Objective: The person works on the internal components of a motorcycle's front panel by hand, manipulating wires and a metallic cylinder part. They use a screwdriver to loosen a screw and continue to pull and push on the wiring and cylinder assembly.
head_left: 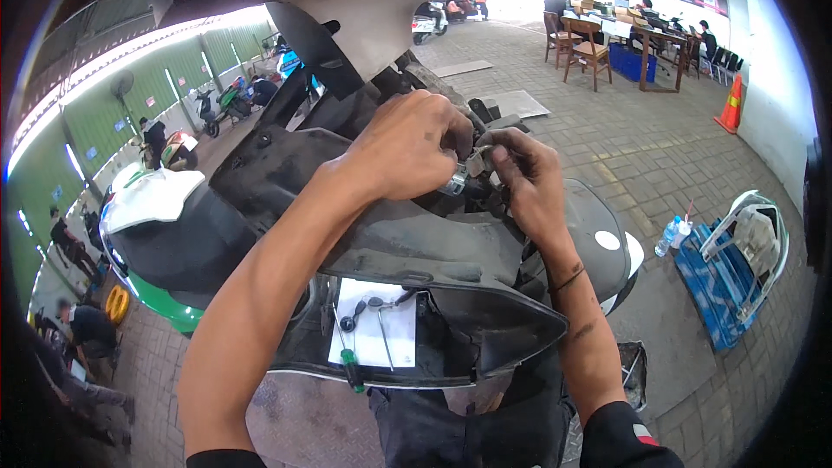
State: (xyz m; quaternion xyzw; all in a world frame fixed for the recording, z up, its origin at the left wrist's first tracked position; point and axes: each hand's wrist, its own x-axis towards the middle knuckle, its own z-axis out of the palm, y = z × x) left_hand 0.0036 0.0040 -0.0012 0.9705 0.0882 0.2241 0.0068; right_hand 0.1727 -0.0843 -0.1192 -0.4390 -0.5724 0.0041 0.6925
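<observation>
At the near edge, a green-handled screwdriver [351,371] lies partly over a white sheet [403,338], its shaft pointing far and slightly left. On the sheet, a thin silver rod [385,338] runs roughly near to far, with dark tool heads beyond it. Behind them spreads a scooter's dusty dark grey panel [416,238], crossed by both forearms.

Above the panel's far side, the hands work close together. A small silver fitting [455,180] sits between them, just beside the left fingertips; its visible part slants from near left to far right, and its far end is hidden. The left hand [416,143] comes in with its back upward, fingers curled and close together; I cannot tell whether they grip the fitting. The right hand [529,173] has thumb and forefinger narrowed on a pale connector [479,160], just right of and beyond the fitting; its long axis is too small to tell.

To the right, a clear bottle [667,236] stands beside a blue rack [706,282]. Farther off are an orange cone [732,106], then wooden chairs [587,52] by a table [667,35].
</observation>
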